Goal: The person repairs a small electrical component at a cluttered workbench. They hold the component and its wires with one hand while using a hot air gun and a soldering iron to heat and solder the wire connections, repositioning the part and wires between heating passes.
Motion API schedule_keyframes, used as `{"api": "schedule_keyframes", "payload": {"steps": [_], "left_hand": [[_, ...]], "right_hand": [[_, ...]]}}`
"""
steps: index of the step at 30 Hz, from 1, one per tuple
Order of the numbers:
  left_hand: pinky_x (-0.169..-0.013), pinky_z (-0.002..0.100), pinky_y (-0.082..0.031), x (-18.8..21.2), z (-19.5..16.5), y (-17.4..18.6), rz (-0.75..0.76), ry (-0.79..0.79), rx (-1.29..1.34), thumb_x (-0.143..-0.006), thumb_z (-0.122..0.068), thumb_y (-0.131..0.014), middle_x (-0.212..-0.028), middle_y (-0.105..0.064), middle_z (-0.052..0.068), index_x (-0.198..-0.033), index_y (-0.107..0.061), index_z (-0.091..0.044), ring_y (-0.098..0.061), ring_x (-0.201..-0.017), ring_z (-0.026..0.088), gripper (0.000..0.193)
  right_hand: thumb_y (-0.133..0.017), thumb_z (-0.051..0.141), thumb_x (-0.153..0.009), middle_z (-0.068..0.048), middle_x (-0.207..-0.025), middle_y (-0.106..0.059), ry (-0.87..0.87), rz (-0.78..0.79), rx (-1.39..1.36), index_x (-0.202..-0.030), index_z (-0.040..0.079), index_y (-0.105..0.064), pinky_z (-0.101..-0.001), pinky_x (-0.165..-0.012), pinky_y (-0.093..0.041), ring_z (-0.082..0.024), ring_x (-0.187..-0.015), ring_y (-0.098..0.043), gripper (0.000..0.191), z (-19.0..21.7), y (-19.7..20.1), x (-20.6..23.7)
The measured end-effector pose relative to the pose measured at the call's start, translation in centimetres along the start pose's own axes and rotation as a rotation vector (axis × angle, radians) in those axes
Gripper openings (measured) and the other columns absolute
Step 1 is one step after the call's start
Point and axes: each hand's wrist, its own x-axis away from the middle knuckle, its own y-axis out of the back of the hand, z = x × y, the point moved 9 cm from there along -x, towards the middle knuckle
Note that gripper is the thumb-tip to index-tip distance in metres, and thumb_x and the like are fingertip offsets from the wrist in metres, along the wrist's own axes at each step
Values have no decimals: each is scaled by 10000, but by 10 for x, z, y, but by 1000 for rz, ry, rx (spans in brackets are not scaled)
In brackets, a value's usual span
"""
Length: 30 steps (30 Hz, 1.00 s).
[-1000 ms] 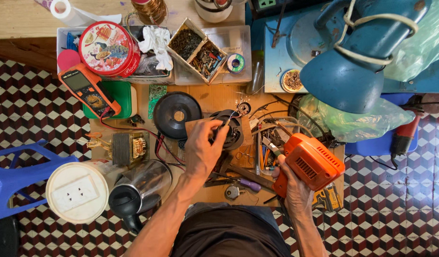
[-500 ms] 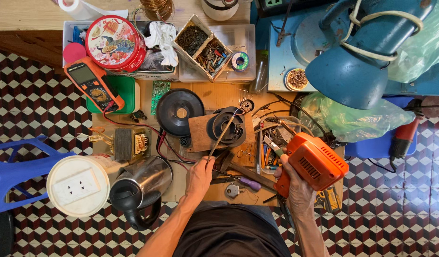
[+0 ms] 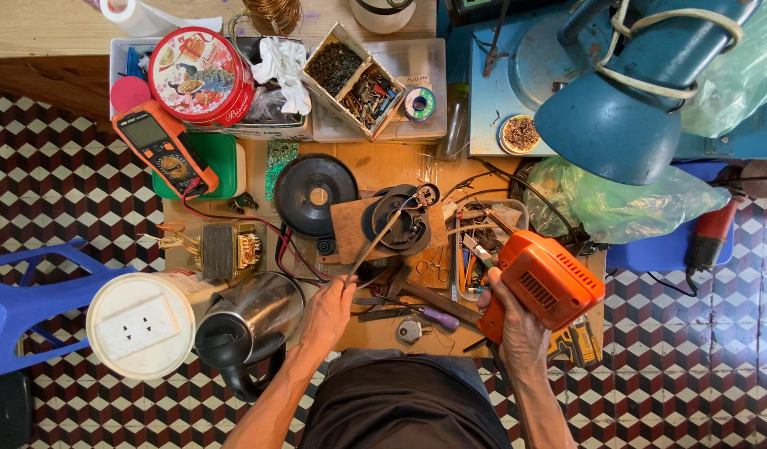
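Orange plastic power drill [image 3: 546,283] is hiding right hand's [image 3: 516,324] fingers; frame edge is cropping blue metal lamp shade [image 3: 616,125].

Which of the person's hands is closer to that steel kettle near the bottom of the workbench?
The left hand is closer: it sits just to the right of the steel kettle, pinching a thin rod. The right hand is much farther right, gripping the orange power drill.

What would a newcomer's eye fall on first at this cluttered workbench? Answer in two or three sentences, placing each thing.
The orange power drill gripped in the right hand, right of centre. Next the big blue lamp shade at upper right, and the round red tin at upper left. The left hand holds a thin rod near centre.
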Motion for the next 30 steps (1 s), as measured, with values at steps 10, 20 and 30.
{"api": "schedule_keyframes", "payload": {"steps": [10,20,30], "left_hand": [[-732,387,-600,-29,-51,67,214,176,-27,-923,-330,-724,-987,-756,151,-1182,-716,-89,-749,-855,255,354],[-678,386,-574,-207,-227,-22,78,-481,27,-825,-128,-749,-1051,-681,164,-1130,-659,-1,-693,-839,262,342],[-676,381,-592,-199,-213,3,249,-584,143,-1040,-144,-517,-973,-777,141,-1292,-581,-49,-738,-786,234,277]], "right_hand": [[-791,182,-847,-58,-767,-682,-79,-46,-5,-1142,43,-664,-312,-591,-629,-144,-666,-693,350,-23,6,-3],[-789,190,-829,-56,-814,-693,-110,-101,-84,-1171,10,-676,-309,-604,-589,-139,-631,-661,402,0,-9,-15],[-748,209,-881,-61,-822,-674,-324,-40,-309,-1191,-46,-665,-279,-549,-521,-145,-630,-632,410,-17,-17,-23]]}}
